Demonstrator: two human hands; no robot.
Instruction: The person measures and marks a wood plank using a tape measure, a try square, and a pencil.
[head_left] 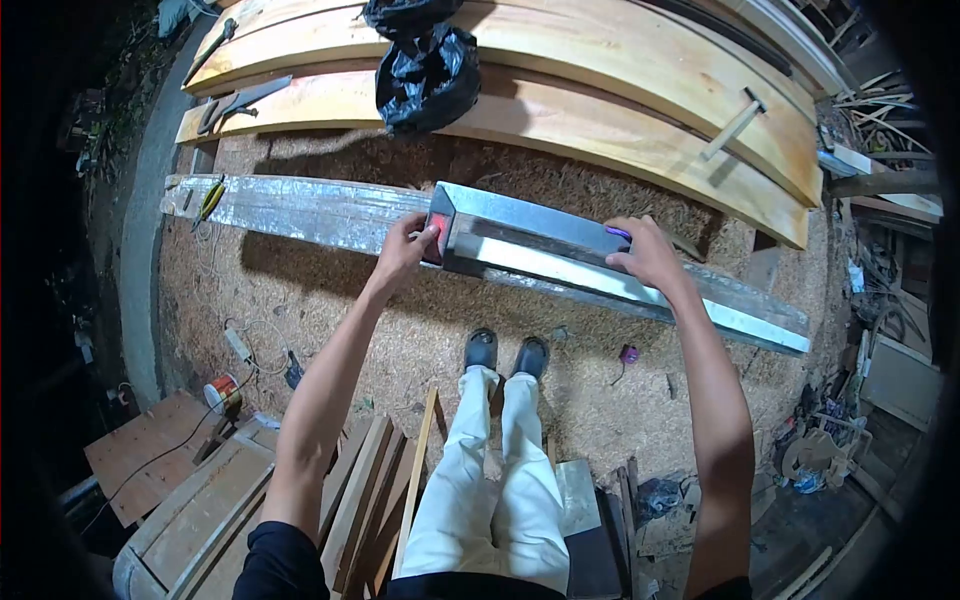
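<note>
The left hand (405, 246) pinches a red piece (438, 230) at the metal channel's (545, 222) end; rightward, the right hand (647, 254) spans the channel beside a purple item (618, 233), its grasp unclear. A slackened pinch could let the red piece slip. Beyond the left hand, a black bag (428, 85) gapes, contents indistinct.

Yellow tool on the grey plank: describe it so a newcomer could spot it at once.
Find the long silvery-grey plank lying crosswise beyond the shoes. Follow it left, past the left hand, nearly to its end. There lies the tool, its bright yellow setting it apart from the handsaw on the pale boards beyond.
</note>
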